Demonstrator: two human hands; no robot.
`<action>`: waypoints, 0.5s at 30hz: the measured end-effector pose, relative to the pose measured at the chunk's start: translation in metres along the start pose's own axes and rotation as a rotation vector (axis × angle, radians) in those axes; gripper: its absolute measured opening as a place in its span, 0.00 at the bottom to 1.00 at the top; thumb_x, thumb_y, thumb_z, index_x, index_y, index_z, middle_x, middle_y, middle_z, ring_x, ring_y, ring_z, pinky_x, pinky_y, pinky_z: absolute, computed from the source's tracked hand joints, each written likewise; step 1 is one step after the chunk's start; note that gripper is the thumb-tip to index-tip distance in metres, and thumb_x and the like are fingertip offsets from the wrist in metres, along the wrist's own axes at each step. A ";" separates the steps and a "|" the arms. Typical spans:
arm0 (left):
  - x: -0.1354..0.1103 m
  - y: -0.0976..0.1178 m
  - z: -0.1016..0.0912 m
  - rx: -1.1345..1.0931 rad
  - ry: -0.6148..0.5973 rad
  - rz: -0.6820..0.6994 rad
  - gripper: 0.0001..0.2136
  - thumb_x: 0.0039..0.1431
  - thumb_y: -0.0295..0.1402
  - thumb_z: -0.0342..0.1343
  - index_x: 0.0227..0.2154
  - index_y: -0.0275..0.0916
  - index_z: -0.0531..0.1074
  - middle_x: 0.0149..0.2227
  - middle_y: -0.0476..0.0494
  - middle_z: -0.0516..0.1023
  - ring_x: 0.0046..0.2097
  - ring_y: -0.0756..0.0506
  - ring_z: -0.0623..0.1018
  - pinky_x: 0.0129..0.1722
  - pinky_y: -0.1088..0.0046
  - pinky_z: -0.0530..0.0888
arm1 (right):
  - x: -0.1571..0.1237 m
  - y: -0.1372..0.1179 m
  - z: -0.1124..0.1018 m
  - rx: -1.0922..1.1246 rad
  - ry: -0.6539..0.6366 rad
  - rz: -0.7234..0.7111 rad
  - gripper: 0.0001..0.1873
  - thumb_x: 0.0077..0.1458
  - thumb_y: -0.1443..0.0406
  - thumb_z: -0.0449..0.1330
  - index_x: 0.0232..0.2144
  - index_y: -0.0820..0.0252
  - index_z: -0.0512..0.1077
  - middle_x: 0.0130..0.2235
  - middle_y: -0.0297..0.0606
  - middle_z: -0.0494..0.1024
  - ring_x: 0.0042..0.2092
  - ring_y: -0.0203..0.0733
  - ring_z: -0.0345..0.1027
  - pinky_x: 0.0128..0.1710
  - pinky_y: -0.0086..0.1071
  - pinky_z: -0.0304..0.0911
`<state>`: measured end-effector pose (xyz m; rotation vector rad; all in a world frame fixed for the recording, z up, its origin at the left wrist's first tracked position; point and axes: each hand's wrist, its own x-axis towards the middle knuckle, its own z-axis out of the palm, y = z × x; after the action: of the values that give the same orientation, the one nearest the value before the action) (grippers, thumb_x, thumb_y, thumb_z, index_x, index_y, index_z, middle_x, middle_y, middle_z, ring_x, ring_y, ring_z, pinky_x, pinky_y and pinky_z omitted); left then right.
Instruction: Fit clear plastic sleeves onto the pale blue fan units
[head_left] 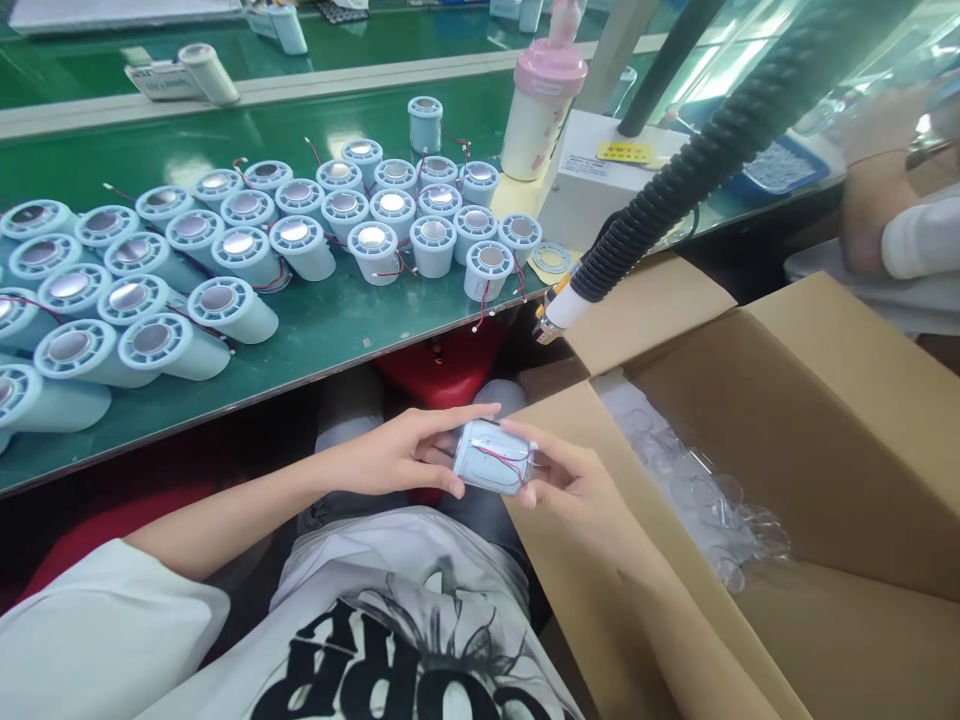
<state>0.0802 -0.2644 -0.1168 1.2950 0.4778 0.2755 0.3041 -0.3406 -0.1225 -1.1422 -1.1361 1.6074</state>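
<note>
I hold a small pale-blue cylinder with thin red wires across its side, over my lap and below the table's edge. My left hand grips its left end with fingers curled round it. My right hand pinches its right end, where a clear cap seems to sit. Just to the right stands an open cardboard box with several clear plastic rings inside.
On the green table lie and stand several identical blue cylinders with metal-disc tops and red wires. A black corrugated hose hangs over the box. A pink-lidded bottle and a white unit stand behind. Another person's arm is at far right.
</note>
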 end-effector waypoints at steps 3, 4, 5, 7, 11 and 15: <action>0.001 -0.003 0.000 0.028 0.000 0.042 0.35 0.53 0.28 0.62 0.62 0.49 0.55 0.60 0.39 0.66 0.54 0.40 0.74 0.50 0.64 0.74 | 0.001 0.000 -0.001 0.102 -0.017 0.054 0.24 0.46 0.59 0.69 0.48 0.49 0.74 0.47 0.35 0.78 0.47 0.45 0.73 0.48 0.38 0.69; 0.002 -0.004 0.000 0.041 0.002 0.063 0.35 0.53 0.27 0.62 0.62 0.50 0.56 0.61 0.40 0.65 0.55 0.40 0.73 0.51 0.64 0.74 | 0.001 0.000 -0.002 0.116 -0.012 0.065 0.25 0.46 0.58 0.69 0.49 0.49 0.73 0.48 0.36 0.78 0.48 0.46 0.72 0.49 0.40 0.68; 0.002 -0.004 -0.001 0.052 0.004 0.080 0.34 0.53 0.27 0.62 0.62 0.50 0.57 0.62 0.41 0.64 0.55 0.40 0.73 0.52 0.64 0.73 | 0.000 0.000 -0.002 0.119 -0.004 0.077 0.25 0.47 0.58 0.68 0.49 0.50 0.73 0.48 0.36 0.78 0.49 0.46 0.72 0.50 0.41 0.68; 0.004 -0.003 -0.002 0.051 0.000 0.084 0.34 0.53 0.27 0.62 0.61 0.52 0.57 0.62 0.42 0.63 0.56 0.41 0.72 0.54 0.64 0.72 | -0.001 0.001 -0.002 0.105 0.015 0.093 0.28 0.46 0.57 0.69 0.50 0.51 0.72 0.48 0.38 0.78 0.48 0.48 0.72 0.49 0.42 0.68; 0.005 -0.007 -0.005 0.014 -0.020 0.039 0.36 0.53 0.27 0.62 0.62 0.52 0.55 0.61 0.41 0.65 0.56 0.41 0.73 0.53 0.65 0.72 | -0.002 0.002 0.000 0.049 0.041 0.133 0.30 0.43 0.58 0.70 0.50 0.53 0.72 0.43 0.39 0.79 0.44 0.49 0.73 0.46 0.43 0.69; 0.002 -0.018 -0.004 -0.060 -0.023 -0.040 0.36 0.52 0.28 0.62 0.63 0.49 0.55 0.59 0.39 0.67 0.55 0.40 0.73 0.51 0.65 0.73 | 0.001 0.009 0.012 0.107 0.066 0.163 0.31 0.42 0.55 0.70 0.50 0.54 0.72 0.42 0.37 0.79 0.42 0.45 0.73 0.45 0.40 0.69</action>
<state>0.0788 -0.2643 -0.1353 1.2274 0.4725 0.2395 0.2912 -0.3441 -0.1294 -1.2341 -0.9237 1.7191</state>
